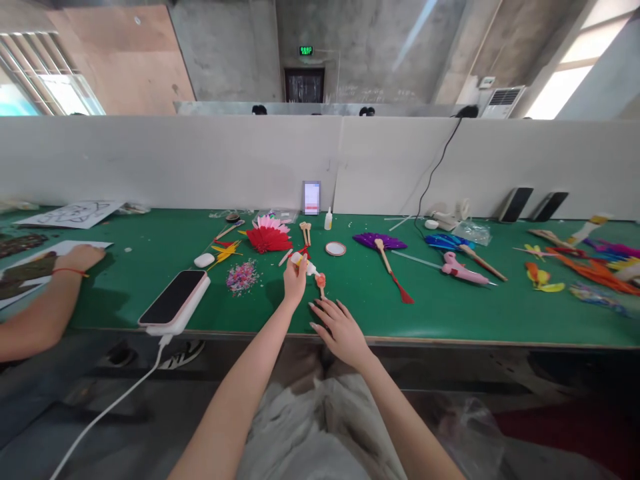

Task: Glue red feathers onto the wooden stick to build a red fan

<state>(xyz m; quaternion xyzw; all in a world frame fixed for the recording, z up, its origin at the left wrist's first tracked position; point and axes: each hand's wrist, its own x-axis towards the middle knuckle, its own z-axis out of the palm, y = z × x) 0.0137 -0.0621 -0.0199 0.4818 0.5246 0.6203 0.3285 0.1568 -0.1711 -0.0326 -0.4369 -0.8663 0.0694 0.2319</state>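
My left hand (295,281) is closed around a small white glue bottle (311,269), tilted with its nozzle down to the right. The nozzle tip is at the orange-red top of a short wooden handle (321,281), which lies on the green table. My right hand (341,331) rests on the table with its fingers spread, fingertips at the lower end of that handle. Behind my left hand lie a red and pink feather fan (269,235) and several wooden handles (305,234). A round white dish (335,249) sits just beyond the orange-red piece.
A phone on a power bank (175,301) lies at the front left, its cable hanging down. Sequins (242,277) lie nearby. A purple fan (380,241) and pink glue gun (465,269) are at right. Another person's arm (65,287) rests at far left.
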